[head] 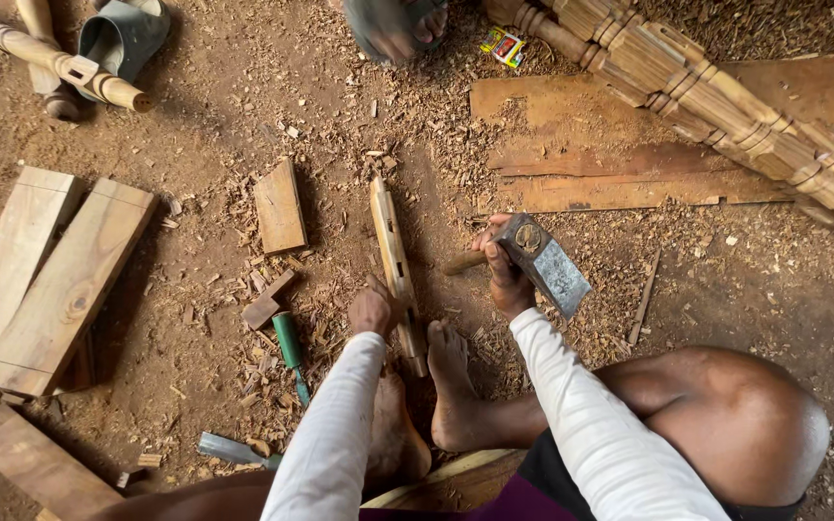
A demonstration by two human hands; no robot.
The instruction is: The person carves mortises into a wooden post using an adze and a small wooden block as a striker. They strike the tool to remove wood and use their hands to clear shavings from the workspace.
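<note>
Fingers of the right hand (502,265) wrap tight around the short wooden handle of a heavy metal-headed hammer (542,262), whose grey rectangular head is raised and tilted just right of the hand. The left hand (375,311) is closed on the narrow, pale carved wooden piece (396,270), gripping it near its lower end; exactly how the fingers sit is hidden behind the knuckles. That long piece lies on the dirt floor (205,125) running away from the person, its near end pinned between two bare feet (451,371). Both arms wear white long sleeves.

Left of the left hand, a green-handled chisel (291,352) lies among wood chips, with a small brown wood block (264,304) just above it and a flat rectangular offcut (279,205) further up. A second metal-bladed chisel (234,450) lies near the bottom edge. Two light planks (45,275) rest side by side at the left. A bundle of turned wooden spindles (707,92) stretches across the upper right, over flat brown boards (610,178). Another person's sandalled foot (398,24) shows at the top edge.
</note>
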